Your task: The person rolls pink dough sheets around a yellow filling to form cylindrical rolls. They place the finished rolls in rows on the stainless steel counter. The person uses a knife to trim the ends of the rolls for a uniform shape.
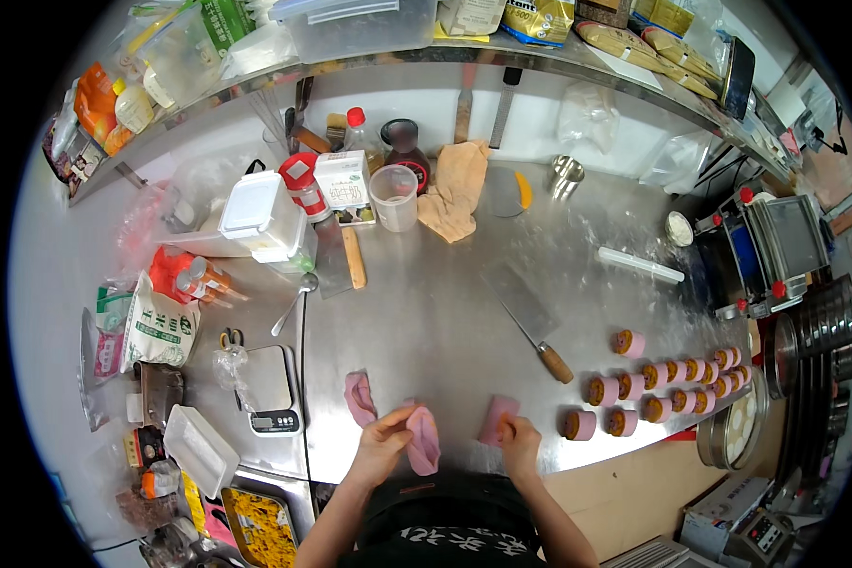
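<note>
My left hand (385, 440), low in the middle, pinches a folded strip of pink dough (424, 441). A second pink dough piece (359, 399) lies on the steel worktop just up and left of it. My right hand (518, 441) has its fingers closed at the edge of a flat pink dough sheet (495, 420) near the front edge. To the right stand several pink-wrapped rolls with an orange-brown filling (605, 390), in loose rows. A cleaver with a wooden handle (532, 312) lies beyond my right hand.
At the left are a kitchen scale (275, 419), a white tray (200, 451) and a metal tray of yellow filling (259, 529). A white rod (640, 264) lies near the dough-sheeting machine (770, 248). Tubs and bottles line the back, under a steel shelf (369, 62).
</note>
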`<control>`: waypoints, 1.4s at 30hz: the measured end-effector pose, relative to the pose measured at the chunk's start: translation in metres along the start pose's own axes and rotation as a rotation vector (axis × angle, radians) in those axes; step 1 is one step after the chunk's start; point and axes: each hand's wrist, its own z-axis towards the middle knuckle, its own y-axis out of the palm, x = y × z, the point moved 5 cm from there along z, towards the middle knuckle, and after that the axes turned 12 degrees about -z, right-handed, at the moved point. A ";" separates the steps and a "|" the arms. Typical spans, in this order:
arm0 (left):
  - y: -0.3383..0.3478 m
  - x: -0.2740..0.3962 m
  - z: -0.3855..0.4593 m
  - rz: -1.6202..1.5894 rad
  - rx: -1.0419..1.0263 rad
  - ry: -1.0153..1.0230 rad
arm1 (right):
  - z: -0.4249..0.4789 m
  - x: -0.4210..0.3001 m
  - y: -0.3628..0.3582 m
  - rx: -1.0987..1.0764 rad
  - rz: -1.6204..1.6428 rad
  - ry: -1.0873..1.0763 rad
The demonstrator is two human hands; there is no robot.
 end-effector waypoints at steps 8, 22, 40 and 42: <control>-0.098 0.048 -0.007 0.609 0.246 0.400 | 0.001 0.016 0.012 -0.189 0.097 0.205; -0.127 0.051 0.000 1.474 0.654 0.883 | -0.011 -0.012 -0.005 -0.104 -0.573 -0.343; -0.046 -0.027 0.090 1.349 0.114 0.238 | -0.035 -0.067 0.072 -0.482 -0.069 0.014; -0.042 -0.032 0.098 1.385 0.173 0.127 | -0.043 -0.064 0.092 -0.483 -0.096 0.036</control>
